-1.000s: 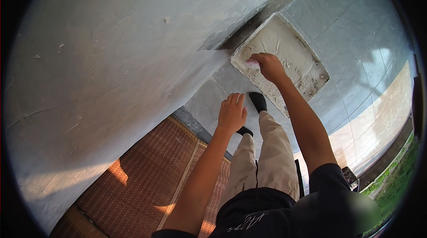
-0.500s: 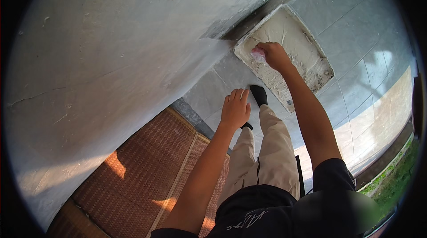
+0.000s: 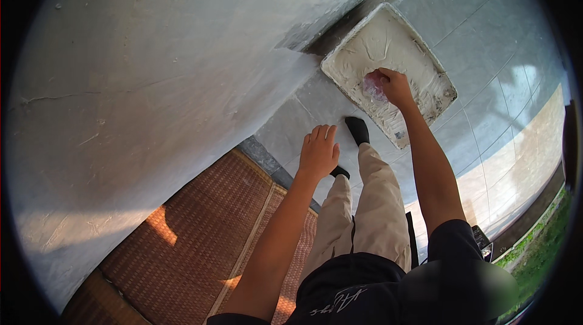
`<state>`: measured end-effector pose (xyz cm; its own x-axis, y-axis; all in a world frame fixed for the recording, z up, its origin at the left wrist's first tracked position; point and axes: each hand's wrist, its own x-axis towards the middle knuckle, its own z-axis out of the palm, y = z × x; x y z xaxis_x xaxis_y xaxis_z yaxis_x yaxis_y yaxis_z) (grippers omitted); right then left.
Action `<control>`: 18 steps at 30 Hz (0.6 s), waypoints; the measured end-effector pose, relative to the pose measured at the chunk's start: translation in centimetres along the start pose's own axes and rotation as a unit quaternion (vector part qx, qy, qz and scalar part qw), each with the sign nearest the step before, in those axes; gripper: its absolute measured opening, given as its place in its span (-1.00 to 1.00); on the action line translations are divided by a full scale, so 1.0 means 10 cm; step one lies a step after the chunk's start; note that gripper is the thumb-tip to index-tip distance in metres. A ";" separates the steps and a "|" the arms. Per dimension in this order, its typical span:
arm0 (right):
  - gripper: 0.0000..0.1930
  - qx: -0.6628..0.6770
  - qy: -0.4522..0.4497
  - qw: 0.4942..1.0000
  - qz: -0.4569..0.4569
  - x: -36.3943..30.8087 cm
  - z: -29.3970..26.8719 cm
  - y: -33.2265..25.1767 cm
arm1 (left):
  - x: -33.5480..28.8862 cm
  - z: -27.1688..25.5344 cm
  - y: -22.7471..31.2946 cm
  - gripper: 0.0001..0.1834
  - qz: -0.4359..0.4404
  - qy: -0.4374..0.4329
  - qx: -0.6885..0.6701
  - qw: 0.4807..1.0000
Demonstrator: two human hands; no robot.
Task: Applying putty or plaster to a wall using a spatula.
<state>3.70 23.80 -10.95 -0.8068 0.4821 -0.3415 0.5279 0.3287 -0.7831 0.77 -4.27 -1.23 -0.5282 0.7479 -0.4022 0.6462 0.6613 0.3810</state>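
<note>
My right hand [image 3: 395, 86] is closed on a crumpled, see-through pinkish plastic piece [image 3: 375, 85], perhaps a bag; its exact kind is hard to make out. Hand and plastic are over the near-left part of a shallow rectangular tray [image 3: 331, 68]. Pale grey, paste-like plaster [image 3: 370, 39] with ridges and streaks spreads across its bottom. Whether the plastic touches the plaster I cannot tell. My left hand [image 3: 319, 153], holding nothing, hangs to the left with its fingers stretched out and slightly apart, in front of my feet.
A rough grey wall [image 3: 152, 82] with cracks rises along the left. Grey tiles [image 3: 480, 39] cover the floor around the tray. Behind my left arm lies a reddish-brown woven mat [image 3: 194, 228]. My dark-covered foot [image 3: 357, 130] stands close to the tray's near edge. Grass [image 3: 540, 258] shows at the lower right.
My right hand has shifted right and slightly toward me over the tray with the plastic, which now shows more widely spread. My left hand has hardly moved.
</note>
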 end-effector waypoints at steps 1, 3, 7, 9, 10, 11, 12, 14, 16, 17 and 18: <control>-0.67 -0.002 0.018 0.999 0.031 -0.05 0.00 0.03 | -0.03 -0.02 -0.01 -0.46 0.002 0.000 0.006 1.000; -0.67 -0.004 0.039 0.998 0.044 -0.14 -0.01 0.08 | -0.07 -0.06 -0.03 -0.47 0.006 0.003 0.014 1.000; -0.64 0.051 0.058 0.993 0.084 -0.18 -0.07 0.08 | -0.12 -0.27 -0.08 -0.47 0.015 0.013 0.029 0.999; -0.65 0.117 0.062 0.986 0.098 -0.16 -0.09 0.15 | -0.08 -0.38 -0.07 -0.47 0.026 0.021 0.026 0.999; -0.66 0.189 0.052 0.974 0.112 -0.15 -0.10 0.03 | -0.08 -0.46 -0.09 -0.47 0.031 0.037 0.044 0.998; -0.66 0.192 0.056 0.974 0.104 -0.15 -0.12 -0.11 | -0.08 -0.54 -0.12 -0.47 0.037 0.053 0.061 0.996; -0.70 0.279 0.047 0.951 0.123 -0.18 -0.12 -0.25 | -0.08 -0.64 -0.14 -0.47 0.039 0.062 0.066 0.995; -0.74 0.364 0.040 0.921 0.129 -0.21 -0.20 -0.47 | -0.05 -0.84 -0.13 -0.48 0.053 0.105 0.087 0.989; -0.81 0.433 -0.023 0.891 0.135 -0.22 -0.29 -0.68 | -0.04 -1.07 -0.13 -0.48 0.062 0.131 0.106 0.984; -0.81 0.434 -0.021 0.892 0.123 -0.25 -0.31 -0.82 | -0.04 -1.19 -0.12 -0.48 0.068 0.146 0.120 0.980; -0.84 0.488 -0.013 0.865 0.118 -0.29 -0.28 -0.97 | -0.05 -1.32 -0.12 -0.48 0.071 0.157 0.126 0.977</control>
<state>1.66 21.50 -0.88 -0.7201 0.4195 -0.5527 0.2129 -0.6245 -0.7515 -7.00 -4.65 9.49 -0.5403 0.8385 -0.0697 0.8196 0.5433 0.1820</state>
